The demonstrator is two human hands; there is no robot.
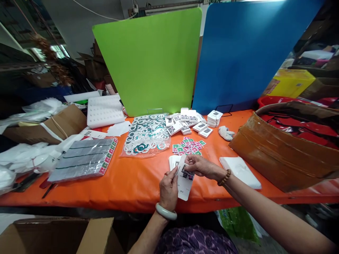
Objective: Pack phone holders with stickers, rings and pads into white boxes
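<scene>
Between my two hands is a white printed card [184,190] with small pictures on it, held up over the table's front edge. My left hand [168,187] pinches its left side. The fingers of my right hand [197,165] are closed at its upper right part; whether they grip the card or something small on it is hidden. Just behind the card lies a stack of white cards [172,161], partly covered. Beyond it are scattered small pink and green labels [189,145].
A clear bag of green and white rings [148,135] lies left of several white packs [185,120]. A plastic-wrapped grey bundle [82,158] is further left. On the right are a white stack [239,173], a glove [226,133] and a large cardboard box [286,148]. Green [153,60] and blue [238,53] boards stand behind.
</scene>
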